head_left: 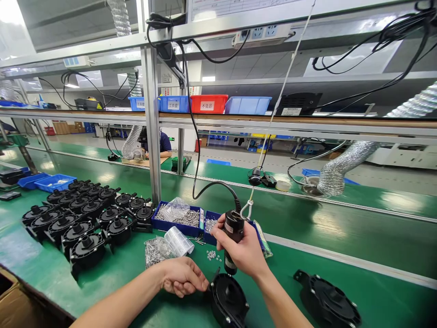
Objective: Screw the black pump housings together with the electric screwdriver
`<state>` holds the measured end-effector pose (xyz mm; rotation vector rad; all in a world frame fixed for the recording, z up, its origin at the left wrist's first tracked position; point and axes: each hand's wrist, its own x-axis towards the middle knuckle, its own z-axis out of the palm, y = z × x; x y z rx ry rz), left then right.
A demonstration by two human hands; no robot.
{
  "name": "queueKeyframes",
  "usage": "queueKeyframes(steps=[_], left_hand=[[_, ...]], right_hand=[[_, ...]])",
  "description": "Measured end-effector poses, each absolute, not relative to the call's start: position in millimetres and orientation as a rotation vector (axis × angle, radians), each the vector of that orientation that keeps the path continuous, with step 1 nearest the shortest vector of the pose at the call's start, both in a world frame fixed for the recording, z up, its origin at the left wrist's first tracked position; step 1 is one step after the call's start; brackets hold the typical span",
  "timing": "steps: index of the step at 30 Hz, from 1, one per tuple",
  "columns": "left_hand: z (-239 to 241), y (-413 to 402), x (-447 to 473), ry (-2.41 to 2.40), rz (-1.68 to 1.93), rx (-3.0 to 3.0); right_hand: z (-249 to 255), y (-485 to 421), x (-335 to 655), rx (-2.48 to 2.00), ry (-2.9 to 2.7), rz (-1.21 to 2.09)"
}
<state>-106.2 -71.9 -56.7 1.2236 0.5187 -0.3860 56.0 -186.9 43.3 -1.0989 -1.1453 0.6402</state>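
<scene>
My right hand [244, 253] grips a black electric screwdriver [233, 231] held upright, its tip down at the rim of a round black plastic housing [228, 303] on the green mat. The tool hangs from a white cord and a black cable. My left hand [182, 277] rests curled on the mat just left of that housing, fingertips at its edge; whether it pinches a screw I cannot tell. A second black housing [327, 300] lies to the right.
Several finished black housings [82, 218] stand in rows at left. Blue trays of screws [180, 218], plastic screw bags [167, 246] and loose screws [211, 255] lie beyond my hands. A metal post [153, 123] rises behind. A person sits at a far bench [164, 143].
</scene>
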Motion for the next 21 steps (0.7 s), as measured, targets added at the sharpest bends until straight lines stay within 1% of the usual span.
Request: queueKeyframes(steps=[4, 7, 11, 15, 21], left_hand=[[-54, -78, -107, 0.599, -0.359, 1.417], [-54, -83, -109, 0.553, -0.285, 1.575], [-57, -85, -108, 0.523, -0.267, 1.452], [-59, -82, -107, 0.504, -0.326, 1.269], [-61, -81, -108, 0.46, -0.207, 1.548]], right_hand=[[42, -186, 61, -1.107, -1.143, 0.643], [41, -186, 63, -1.097, -1.153, 0.631], [38, -184, 65, -1.087, -1.19, 0.618], [37, -184, 65, -1.075, -1.193, 0.627], [37, -184, 67, -1.034, -1.227, 0.666]])
